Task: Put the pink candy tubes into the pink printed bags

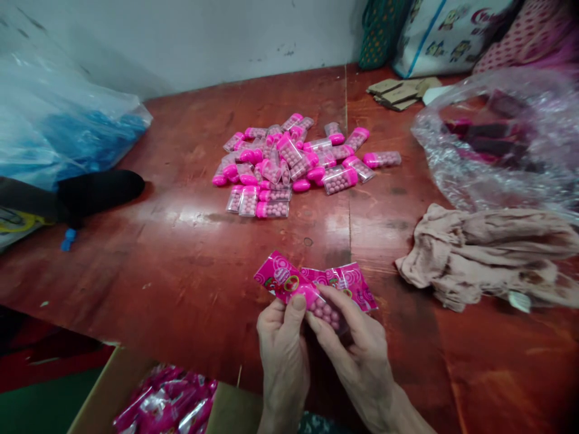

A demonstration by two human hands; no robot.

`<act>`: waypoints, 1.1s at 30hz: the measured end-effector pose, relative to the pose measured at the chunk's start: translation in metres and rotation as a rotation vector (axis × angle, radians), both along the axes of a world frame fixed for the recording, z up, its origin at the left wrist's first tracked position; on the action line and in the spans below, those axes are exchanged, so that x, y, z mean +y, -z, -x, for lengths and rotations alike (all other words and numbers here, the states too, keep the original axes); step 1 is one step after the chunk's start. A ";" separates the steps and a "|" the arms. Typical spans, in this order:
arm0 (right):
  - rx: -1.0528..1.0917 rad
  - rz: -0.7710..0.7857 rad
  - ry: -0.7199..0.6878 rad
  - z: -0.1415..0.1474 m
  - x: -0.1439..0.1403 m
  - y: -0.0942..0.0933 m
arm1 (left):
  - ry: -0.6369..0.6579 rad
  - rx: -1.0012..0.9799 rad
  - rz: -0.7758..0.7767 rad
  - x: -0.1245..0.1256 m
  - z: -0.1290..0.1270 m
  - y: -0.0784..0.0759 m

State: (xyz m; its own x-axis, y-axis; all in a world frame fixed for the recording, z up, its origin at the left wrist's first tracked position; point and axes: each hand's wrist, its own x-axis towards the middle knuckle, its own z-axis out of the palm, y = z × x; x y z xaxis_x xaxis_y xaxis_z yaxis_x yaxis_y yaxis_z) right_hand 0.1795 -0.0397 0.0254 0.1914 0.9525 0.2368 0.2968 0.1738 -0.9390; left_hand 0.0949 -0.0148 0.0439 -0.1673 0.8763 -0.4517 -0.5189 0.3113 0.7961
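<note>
Container (324, 311) between left hand (284, 358) and right hand (362, 349).

Both bare hands are held close together at the lower centre of the view, with the thumbs brought near each other. The left hand (283, 355) is pointed forward from a wrist (281, 416) that is cut off by the bottom edge; its thumb (295, 310) is extended and pressed down from above, while its fingers are curled beneath and largely hidden. The right hand (367, 352) is angled forward and leftward, its index finger (341, 303) and thumb (324, 334) set in a pinch. The right forearm (404, 413) is slanted in from the lower right, uncovered.
</note>
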 end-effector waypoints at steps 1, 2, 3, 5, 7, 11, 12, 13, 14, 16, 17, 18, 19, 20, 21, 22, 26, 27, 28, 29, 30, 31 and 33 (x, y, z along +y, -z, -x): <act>0.013 0.006 0.011 0.002 -0.001 0.001 | 0.009 -0.006 0.002 -0.001 -0.001 -0.001; 0.035 0.026 0.019 0.003 -0.001 0.001 | 0.021 -0.014 0.003 -0.001 0.000 -0.002; 0.062 0.060 0.020 0.004 -0.001 0.001 | 0.037 -0.026 0.008 0.000 0.000 -0.003; 0.119 0.135 0.013 0.005 0.001 0.001 | 0.061 -0.050 0.024 0.001 0.003 -0.005; 0.150 0.165 -0.022 0.005 0.003 0.000 | 0.068 -0.063 0.028 0.003 0.007 -0.006; 0.192 0.157 -0.058 0.004 0.005 -0.002 | 0.090 -0.033 0.005 0.003 0.009 -0.005; 0.208 0.171 -0.046 0.003 0.004 -0.003 | 0.101 -0.033 0.008 0.002 0.008 -0.005; 0.224 0.190 -0.032 0.004 0.004 -0.003 | 0.112 -0.041 0.014 0.000 0.006 -0.005; 0.237 0.209 -0.016 0.004 0.004 -0.003 | 0.126 -0.059 0.022 -0.001 0.004 -0.006; 0.255 0.245 0.020 0.006 0.003 -0.004 | 0.156 -0.106 0.038 -0.003 0.001 -0.007; 0.261 0.257 0.039 0.008 0.003 -0.004 | 0.169 -0.123 0.045 -0.003 0.000 -0.007; 0.267 0.266 0.049 0.009 0.004 -0.005 | 0.177 -0.132 0.052 -0.003 -0.001 -0.008; 0.277 0.275 0.047 0.010 0.004 -0.006 | 0.177 -0.131 0.056 -0.002 0.000 -0.009; 0.285 0.281 0.028 0.011 0.004 -0.007 | 0.166 -0.117 0.060 -0.001 0.001 -0.010; 0.281 0.285 -0.004 0.011 0.004 -0.008 | 0.147 -0.095 0.055 0.001 0.003 -0.010; 0.257 0.282 -0.033 0.010 0.004 -0.010 | 0.121 -0.066 0.041 0.002 0.006 -0.010; 0.080 0.192 -0.016 0.004 0.007 -0.021 | 0.134 0.054 -0.043 0.005 0.021 -0.009; 0.063 0.172 0.006 0.003 0.009 -0.024 | 0.179 0.071 -0.045 0.005 0.024 -0.009; 0.069 0.164 0.016 0.002 0.011 -0.027 | 0.222 0.077 -0.040 0.003 0.025 -0.010; 0.095 0.173 0.014 0.002 0.014 -0.030 | 0.255 0.068 -0.032 0.001 0.026 -0.010; 0.138 0.195 0.009 0.002 0.016 -0.032 | 0.275 0.044 -0.028 -0.001 0.026 -0.011; 0.193 0.222 0.011 0.002 0.018 -0.033 | 0.287 0.009 -0.029 -0.004 0.025 -0.012; 0.311 0.275 0.022 0.004 0.021 -0.033 | 0.312 -0.059 -0.037 -0.008 0.021 -0.014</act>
State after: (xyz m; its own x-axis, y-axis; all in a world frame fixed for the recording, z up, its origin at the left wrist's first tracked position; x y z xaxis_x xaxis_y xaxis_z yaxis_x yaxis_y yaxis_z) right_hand 0.1752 -0.0183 0.0584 0.2343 0.9672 -0.0978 -0.0072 -0.0989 -0.9951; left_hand 0.0744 -0.0223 0.0574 0.1377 0.8974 -0.4192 -0.4489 0.4338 0.7812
